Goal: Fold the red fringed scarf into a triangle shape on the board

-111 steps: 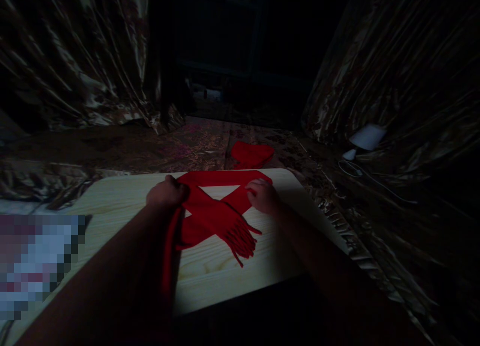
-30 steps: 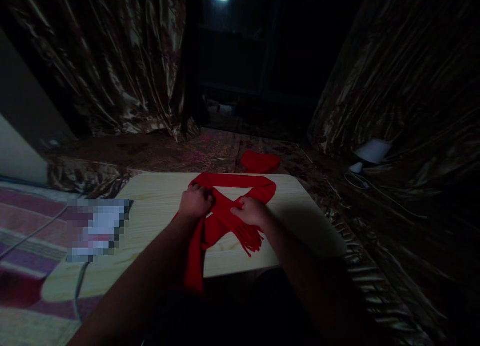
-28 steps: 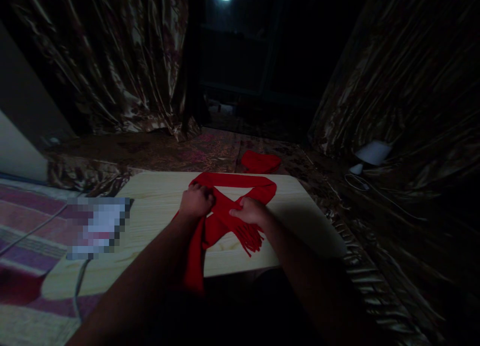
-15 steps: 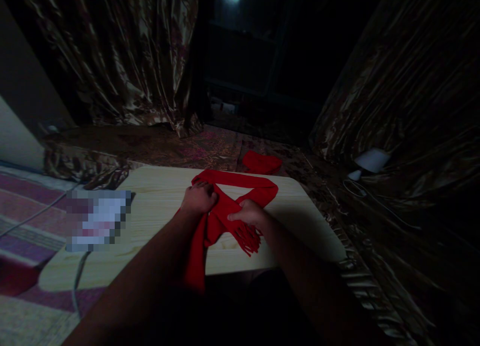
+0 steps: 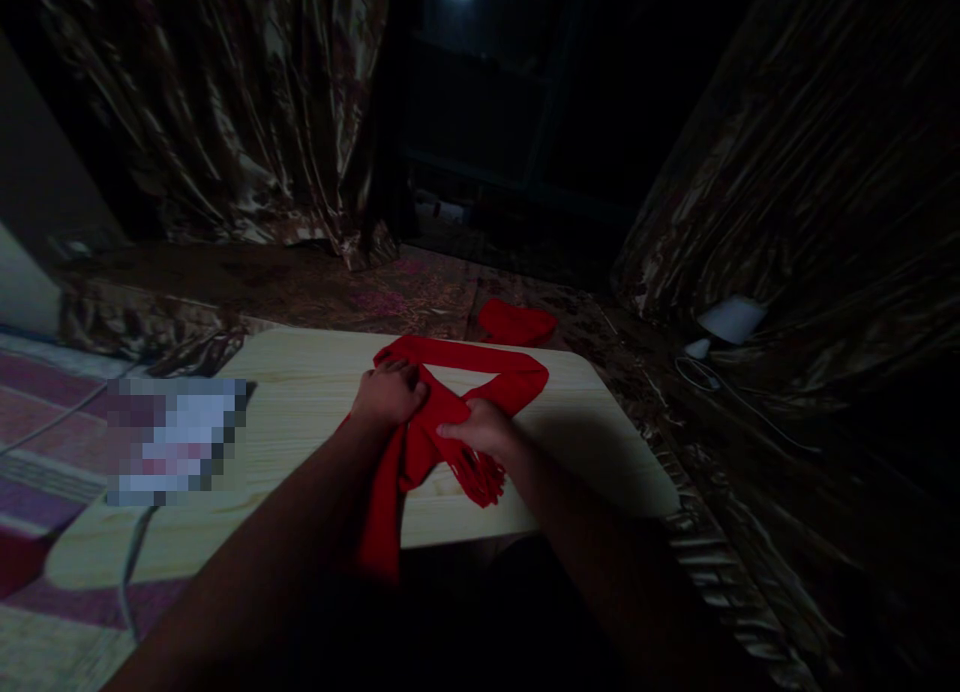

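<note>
Scarf (image 5: 439, 402), red and soft-looking, lies crossed in a loop on the pale worktop (image 5: 285, 412), just under both grips. The left grip (image 5: 388, 392) has its fingers curled down on the loop's left side; I cannot tell if they pinch the cloth or only press it. The right grip (image 5: 484, 427) is narrow, thumb and fingers holding the strip just above the fringe (image 5: 480, 477). To do this well, I think the left grip should hold its spot firm, so the loop beyond it does not twist. The right grip should move the cloth gently, with the fringe loose below it and not bunched. Watch the long tail (image 5: 381, 532) too: it drops off the near edge, below the left grip, and could pull everything crooked.
</note>
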The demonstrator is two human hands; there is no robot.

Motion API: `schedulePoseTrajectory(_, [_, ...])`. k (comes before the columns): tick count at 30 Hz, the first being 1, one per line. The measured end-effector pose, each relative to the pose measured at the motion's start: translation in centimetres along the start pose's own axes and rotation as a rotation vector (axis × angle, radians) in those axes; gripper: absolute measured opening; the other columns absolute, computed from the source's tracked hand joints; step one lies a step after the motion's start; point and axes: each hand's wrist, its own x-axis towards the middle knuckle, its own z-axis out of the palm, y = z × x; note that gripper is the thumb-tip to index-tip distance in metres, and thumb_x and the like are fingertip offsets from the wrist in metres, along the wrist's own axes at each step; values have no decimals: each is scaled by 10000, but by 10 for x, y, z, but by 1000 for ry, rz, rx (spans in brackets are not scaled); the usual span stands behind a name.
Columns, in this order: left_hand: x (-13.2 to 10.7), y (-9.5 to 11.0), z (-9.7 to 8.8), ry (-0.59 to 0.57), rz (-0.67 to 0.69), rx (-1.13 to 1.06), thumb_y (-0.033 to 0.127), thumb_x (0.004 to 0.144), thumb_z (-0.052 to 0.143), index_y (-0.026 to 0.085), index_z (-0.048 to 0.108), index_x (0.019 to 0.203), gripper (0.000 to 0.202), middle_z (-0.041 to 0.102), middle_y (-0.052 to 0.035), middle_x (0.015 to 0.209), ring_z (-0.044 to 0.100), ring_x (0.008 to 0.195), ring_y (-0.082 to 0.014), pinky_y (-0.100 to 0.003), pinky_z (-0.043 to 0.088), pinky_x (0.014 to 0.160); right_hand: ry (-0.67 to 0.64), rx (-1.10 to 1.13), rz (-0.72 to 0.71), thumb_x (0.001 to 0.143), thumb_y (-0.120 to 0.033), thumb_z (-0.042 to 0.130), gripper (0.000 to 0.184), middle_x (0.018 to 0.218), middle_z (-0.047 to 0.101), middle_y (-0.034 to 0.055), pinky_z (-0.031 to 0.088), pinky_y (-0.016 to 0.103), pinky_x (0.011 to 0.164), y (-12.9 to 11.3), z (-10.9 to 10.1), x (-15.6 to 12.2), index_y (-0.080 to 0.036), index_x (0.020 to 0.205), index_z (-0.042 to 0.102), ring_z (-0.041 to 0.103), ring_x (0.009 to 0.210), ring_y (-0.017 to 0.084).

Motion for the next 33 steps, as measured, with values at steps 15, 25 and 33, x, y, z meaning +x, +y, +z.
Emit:
schedulePoseTrajectory(15, [-2, -6, 3, -67, 24, 7, 551, 938, 382, 186, 554, 1457, 658, 508, -143, 1538, 443, 1410, -363, -550, 388, 1098, -29, -564, -51, 580, -547, 902, 844, 1215, 717, 220, 519, 321, 765, -24, -3, 13, -134, 1266, 636, 715, 1058, 328])
schedulePoseTrajectory(25, [-3, -21, 0, -70, 134, -8, 505, 963, 364, 161, 603, 1396, 603, 541, -136, 1510, 463, 1422, -284, -401, 361, 1171, 30, -438, -70, 499, -345, 954, 702, 1118, 748, 195, 531, 316, 732, -26, -2, 9, -157, 1120, 684, 724, 1006, 328])
schedulePoseTrajectory(33, [-3, -20, 2, -51, 127, -41, 464, 977, 358, 146, 589, 1412, 587, 535, -149, 1514, 461, 1423, -282, -414, 357, 1176, -77, 101, 95, 645, -240, 834, 365, 828, 759, 53, 524, 252, 608, -23, 4, 15, -155, 972, 696, 727, 749, 221])
